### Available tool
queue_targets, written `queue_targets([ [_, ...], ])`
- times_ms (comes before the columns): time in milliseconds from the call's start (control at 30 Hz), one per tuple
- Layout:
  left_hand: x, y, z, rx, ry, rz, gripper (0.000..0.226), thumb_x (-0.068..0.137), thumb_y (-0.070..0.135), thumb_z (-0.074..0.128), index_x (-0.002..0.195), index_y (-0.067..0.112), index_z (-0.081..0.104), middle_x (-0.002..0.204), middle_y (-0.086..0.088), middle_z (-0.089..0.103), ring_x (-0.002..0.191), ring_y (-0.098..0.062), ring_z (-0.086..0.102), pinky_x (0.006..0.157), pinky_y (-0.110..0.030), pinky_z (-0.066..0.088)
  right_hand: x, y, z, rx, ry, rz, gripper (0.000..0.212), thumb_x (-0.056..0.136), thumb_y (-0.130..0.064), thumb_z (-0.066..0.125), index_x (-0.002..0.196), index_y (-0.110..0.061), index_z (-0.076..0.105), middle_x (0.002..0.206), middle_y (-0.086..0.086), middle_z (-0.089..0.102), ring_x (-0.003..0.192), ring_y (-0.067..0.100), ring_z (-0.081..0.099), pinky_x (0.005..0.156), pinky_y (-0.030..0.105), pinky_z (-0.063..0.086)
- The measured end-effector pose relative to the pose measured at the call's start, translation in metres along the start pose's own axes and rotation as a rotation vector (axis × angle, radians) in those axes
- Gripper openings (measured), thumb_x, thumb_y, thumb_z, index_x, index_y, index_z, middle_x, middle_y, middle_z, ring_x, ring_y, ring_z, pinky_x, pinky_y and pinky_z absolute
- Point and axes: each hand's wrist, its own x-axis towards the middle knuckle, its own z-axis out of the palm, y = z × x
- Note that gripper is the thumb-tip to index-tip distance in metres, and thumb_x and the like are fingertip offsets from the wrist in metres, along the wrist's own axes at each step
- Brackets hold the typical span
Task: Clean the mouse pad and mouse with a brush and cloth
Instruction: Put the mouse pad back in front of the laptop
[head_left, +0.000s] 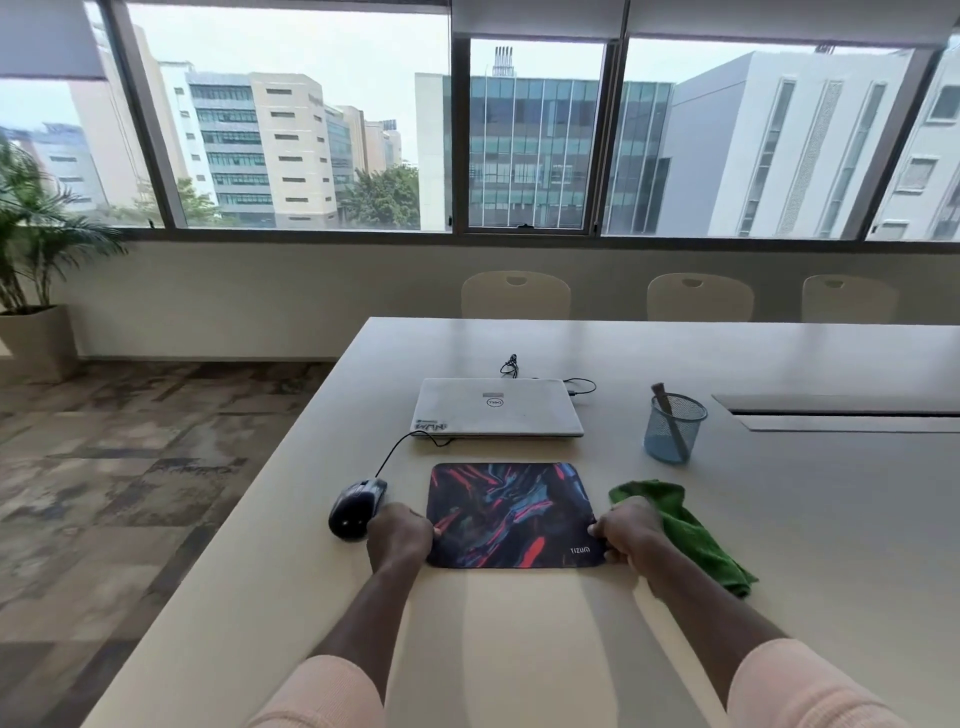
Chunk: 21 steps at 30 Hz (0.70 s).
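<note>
Mouse pad (511, 512) is lying on the table (519, 649) at your 12 o'clock. You are pinching its 9 o'clock edge with your left hand (399, 535) and its 3 o'clock edge with your right hand (626, 535), fingers curled. The mouse (356, 509) is sitting at its 9 o'clock, the green cloth (685, 530) at 3, and the brush (670, 415) is standing in a mesh cup (674, 441) at 1.

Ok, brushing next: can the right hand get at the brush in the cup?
Probably yes: the brush sticks out of the mesh cup past the flat cloth, but the right hand grips the mouse pad.
</note>
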Motion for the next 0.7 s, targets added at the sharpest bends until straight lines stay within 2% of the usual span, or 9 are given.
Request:
queue_targets([
  [100, -0.008, -0.007, -0.004, 0.019, -0.005, 0.011, 0.015, 0.084, 0.012, 0.075, 0.095, 0.002, 0.075, 0.095, -0.016, 0.073, 0.091, -0.032, 0.069, 0.080, -0.036, 0.057, -0.010, 0.008, -0.002, -0.007, 0.022, -0.015, 0.014, 0.082, 0.004, 0.071, 0.070, 0.003, 0.065, 0.065, 0.015, 0.065, 0.048, 0.025, 0.058, 0.045, 0.033, 0.052],
  [200, -0.015, -0.012, -0.007, 0.026, 0.000, 0.027, 0.013, 0.085, 0.010, 0.072, 0.095, 0.001, 0.074, 0.096, -0.017, 0.073, 0.093, -0.033, 0.068, 0.079, -0.036, 0.056, -0.020, 0.011, -0.002, -0.043, 0.036, -0.043, 0.008, 0.082, 0.001, 0.073, 0.078, 0.007, 0.070, 0.069, 0.016, 0.067, 0.050, 0.024, 0.060, 0.046, 0.033, 0.054],
  [400, -0.021, -0.019, -0.010, 0.051, -0.003, 0.083, 0.010, 0.088, 0.007, 0.068, 0.094, -0.001, 0.073, 0.093, -0.016, 0.072, 0.089, -0.031, 0.068, 0.072, -0.035, 0.054, -0.028, 0.013, 0.003, -0.169, 0.074, -0.090, 0.014, 0.078, -0.005, 0.079, 0.084, 0.004, 0.072, 0.079, 0.018, 0.071, 0.059, 0.028, 0.067, 0.047, 0.032, 0.057],
  [533, -0.022, -0.023, -0.011, 0.072, 0.016, 0.141, 0.012, 0.087, 0.012, 0.071, 0.087, -0.001, 0.073, 0.085, -0.015, 0.072, 0.080, -0.029, 0.070, 0.064, -0.033, 0.054, -0.032, 0.013, 0.009, -0.393, 0.164, -0.165, 0.021, 0.083, -0.014, 0.074, 0.097, 0.000, 0.068, 0.096, 0.018, 0.072, 0.087, 0.031, 0.070, 0.072, 0.037, 0.060],
  [600, -0.022, -0.025, -0.016, 0.057, 0.086, 0.174, 0.017, 0.087, 0.016, 0.071, 0.084, -0.001, 0.074, 0.083, -0.016, 0.073, 0.079, -0.031, 0.070, 0.065, -0.031, 0.052, -0.038, 0.008, 0.015, -0.512, 0.259, -0.293, 0.023, 0.088, -0.019, 0.068, 0.101, 0.000, 0.068, 0.099, 0.018, 0.071, 0.092, 0.029, 0.069, 0.075, 0.033, 0.057],
  [700, -0.017, -0.026, -0.027, -0.040, 0.325, 0.194, 0.017, 0.091, 0.016, 0.066, 0.090, 0.001, 0.075, 0.094, -0.022, 0.073, 0.091, -0.037, 0.070, 0.076, -0.036, 0.053, -0.048, -0.010, 0.033, -0.424, 0.235, -0.492, 0.021, 0.088, -0.021, 0.069, 0.092, -0.001, 0.074, 0.090, 0.017, 0.074, 0.082, 0.025, 0.069, 0.069, 0.024, 0.051],
])
